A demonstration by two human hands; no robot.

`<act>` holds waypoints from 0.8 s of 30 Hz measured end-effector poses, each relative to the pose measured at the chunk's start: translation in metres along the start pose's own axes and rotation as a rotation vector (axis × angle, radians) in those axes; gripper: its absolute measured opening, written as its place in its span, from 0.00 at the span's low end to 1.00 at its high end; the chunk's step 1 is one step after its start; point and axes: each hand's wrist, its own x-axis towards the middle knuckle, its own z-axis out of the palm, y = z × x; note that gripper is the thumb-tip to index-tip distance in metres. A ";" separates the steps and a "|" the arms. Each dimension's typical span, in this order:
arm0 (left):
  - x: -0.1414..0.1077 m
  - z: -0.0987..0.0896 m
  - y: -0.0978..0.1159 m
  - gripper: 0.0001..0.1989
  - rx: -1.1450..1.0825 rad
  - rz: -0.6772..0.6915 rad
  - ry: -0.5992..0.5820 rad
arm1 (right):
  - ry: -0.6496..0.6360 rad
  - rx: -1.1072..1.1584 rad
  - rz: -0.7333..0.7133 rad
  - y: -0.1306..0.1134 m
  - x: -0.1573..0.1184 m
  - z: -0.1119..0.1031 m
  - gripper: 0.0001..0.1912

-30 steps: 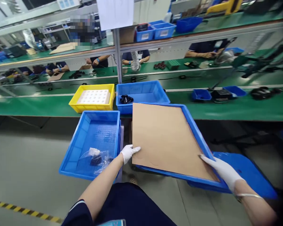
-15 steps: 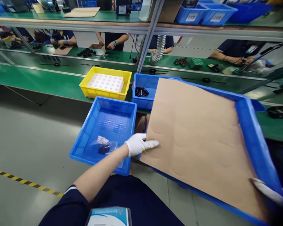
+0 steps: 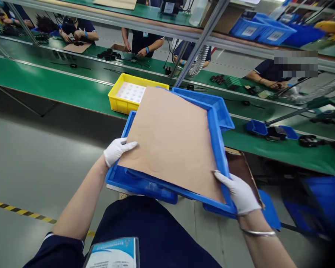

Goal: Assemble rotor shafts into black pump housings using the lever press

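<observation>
Left hand (image 3: 117,152): white-gloved, partly closed at the cardboard sheet's left edge, digits extended on top; its hold underneath is hidden. Yellow bin (image 3: 121,105): behind the sheet's left side, white perforated block (image 3: 130,92) inside. Lower blue tray (image 3: 117,178): below the sheet's left part. Cardboard sheet (image 3: 173,141): brown, tilted, lying over the upper blue tray (image 3: 217,143), whose rim shows along the sheet's right side. Blue bin (image 3: 225,116): behind the sheet's right part. Right hand (image 3: 241,193): white-gloved, partly closed round the tray's rim, one digit on the sheet's right edge.
</observation>
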 end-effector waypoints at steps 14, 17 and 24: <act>-0.059 -0.098 -0.011 0.30 0.143 -0.088 0.059 | -0.092 -0.170 -0.026 -0.007 -0.055 0.074 0.24; -0.061 -0.095 0.001 0.27 0.412 -0.056 0.070 | 0.000 -0.109 -0.043 -0.011 -0.057 0.077 0.22; -0.084 -0.093 0.022 0.22 0.979 0.031 0.420 | 0.035 0.165 -0.150 -0.014 -0.063 0.083 0.26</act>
